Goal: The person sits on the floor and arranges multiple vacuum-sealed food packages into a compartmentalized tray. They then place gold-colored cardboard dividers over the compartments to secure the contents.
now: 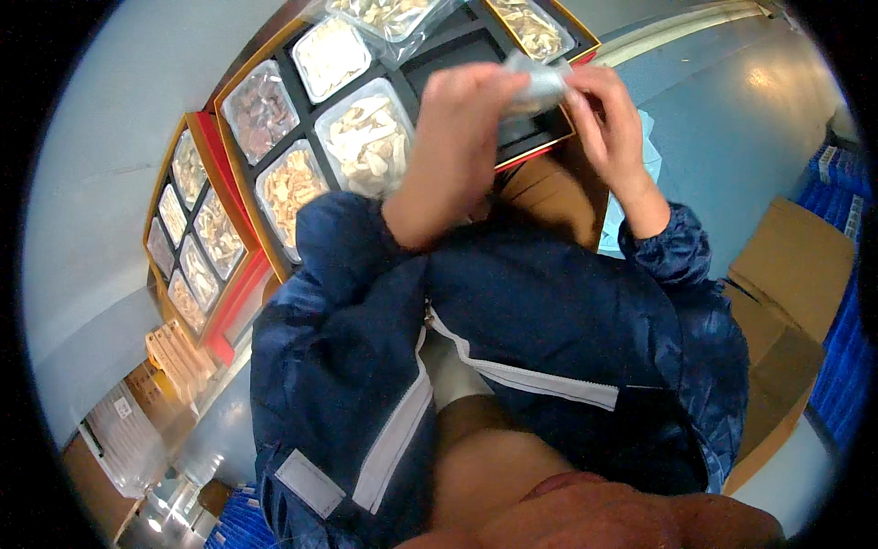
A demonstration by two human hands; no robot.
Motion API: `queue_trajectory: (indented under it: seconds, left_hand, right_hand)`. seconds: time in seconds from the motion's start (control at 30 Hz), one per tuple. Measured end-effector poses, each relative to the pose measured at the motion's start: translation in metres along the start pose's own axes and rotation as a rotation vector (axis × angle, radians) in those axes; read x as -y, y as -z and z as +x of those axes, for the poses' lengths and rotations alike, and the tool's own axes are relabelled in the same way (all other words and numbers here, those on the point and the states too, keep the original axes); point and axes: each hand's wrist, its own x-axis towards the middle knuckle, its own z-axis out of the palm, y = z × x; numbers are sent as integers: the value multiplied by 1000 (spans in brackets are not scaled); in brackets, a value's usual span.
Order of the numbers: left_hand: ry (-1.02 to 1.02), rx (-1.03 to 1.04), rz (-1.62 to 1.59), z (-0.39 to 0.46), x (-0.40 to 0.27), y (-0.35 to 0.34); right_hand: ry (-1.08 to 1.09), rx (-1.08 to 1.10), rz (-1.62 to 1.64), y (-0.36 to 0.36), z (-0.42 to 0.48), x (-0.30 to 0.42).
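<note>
Both hands pinch a small translucent plastic packet (pixel 538 89), blurred, above the right part of a compartmented box. My left hand (pixel 463 130) grips its left side, and my right hand (pixel 610 127) holds its right edge with the fingertips. The box has a black insert (pixel 453 58) with a gold rim. In its compartments sit plastic-covered trays of white slices (pixel 367 141), orange-brown pieces (pixel 291 189), dark reddish pieces (pixel 260 110) and small white pieces (pixel 333 58). A bagged tray (pixel 391 17) lies at the top, and another tray of dried pieces (pixel 531 31) is at the upper right.
A second, filled box (pixel 199 226) with red sides is at the left. Below it are stacked light-brown pieces (pixel 180 357) and clear plastic packaging (pixel 123 439). An open cardboard box (pixel 789 302) stands at the right beside blue ribbed items (pixel 844 309). Light-blue sheeting (pixel 648 151) lies behind my right wrist.
</note>
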Motion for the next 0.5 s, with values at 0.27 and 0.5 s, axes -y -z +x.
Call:
queue_trajectory:
  seconds: [0.27, 0.5]
  left_hand:
    - [752, 1, -599, 38, 82, -18]
    - [594, -18, -337, 11, 115, -34]
  right_hand:
    - [-497, 682, -133, -12, 116, 4]
    - [-464, 932, -211, -28, 136, -26]
